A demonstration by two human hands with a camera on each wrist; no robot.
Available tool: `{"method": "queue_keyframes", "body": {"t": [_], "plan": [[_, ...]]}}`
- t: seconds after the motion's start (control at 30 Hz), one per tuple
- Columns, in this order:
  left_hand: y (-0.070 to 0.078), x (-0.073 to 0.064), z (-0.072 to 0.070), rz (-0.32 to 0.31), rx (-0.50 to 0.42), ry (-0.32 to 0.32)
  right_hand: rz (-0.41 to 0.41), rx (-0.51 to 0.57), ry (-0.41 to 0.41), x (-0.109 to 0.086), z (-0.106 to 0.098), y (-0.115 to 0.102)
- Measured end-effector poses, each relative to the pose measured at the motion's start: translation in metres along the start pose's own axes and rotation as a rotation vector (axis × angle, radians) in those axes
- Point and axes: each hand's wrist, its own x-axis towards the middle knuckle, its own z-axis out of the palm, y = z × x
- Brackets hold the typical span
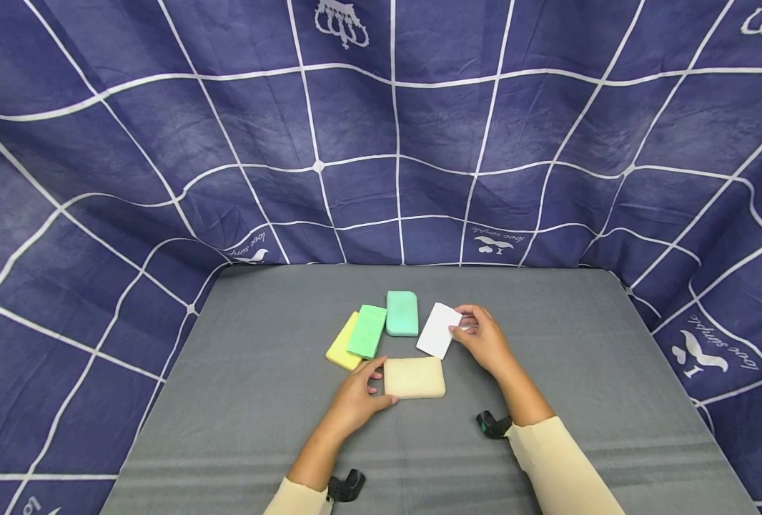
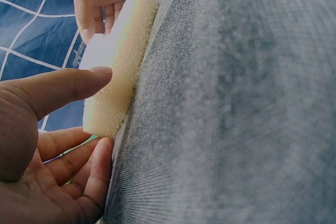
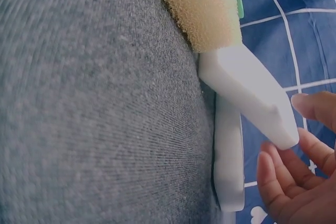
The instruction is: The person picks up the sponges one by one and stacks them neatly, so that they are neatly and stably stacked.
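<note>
A cream sponge (image 1: 414, 378), coarse and porous, lies on the grey tabletop in the head view. My left hand (image 1: 358, 397) holds its left end, thumb at the near corner and index finger at the far one. In the left wrist view the thumb overlaps the long side of the sponge (image 2: 128, 61). My right hand (image 1: 482, 336) grips the right edge of a smooth white sponge (image 1: 437, 330) between thumb and fingers. The right wrist view shows this white sponge (image 3: 252, 90) tilted, its far end against the cream one, above a second white block (image 3: 229, 161) lying flat.
Behind the cream sponge, a green sponge (image 1: 367, 331) partly covers a yellow sponge (image 1: 341, 345). To their right sits a teal sponge (image 1: 402, 313). The grey tabletop (image 1: 265, 329) ends at a blue checked curtain (image 1: 432, 186) at the back and sides.
</note>
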Motion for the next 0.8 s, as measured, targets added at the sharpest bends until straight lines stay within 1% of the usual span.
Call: {"method": "queue_keyframes", "body": {"t": [0.13,0.3,0.53,0.67,0.77,0.8], "plan": [[0.0,0.0,0.0,-0.003,-0.009,0.001,0.034,-0.007,-0.004,0.0,-0.002,0.0],[-0.001,0.0,0.0,0.001,-0.008,0.0,0.053,-0.001,0.004,-0.001,-0.005,0.0],[-0.002,0.0,0.0,0.013,-0.006,-0.003,0.029,0.026,0.003,-0.002,-0.008,0.006],[-0.001,0.0,0.0,0.003,-0.007,-0.001,0.037,0.116,-0.02,-0.003,-0.008,0.01],[-0.001,0.0,0.0,-0.007,-0.009,0.001,0.058,0.207,-0.04,-0.003,-0.008,0.011],[-0.001,0.0,0.0,-0.002,-0.006,0.0,0.061,0.227,-0.047,-0.003,-0.008,0.012]]}}
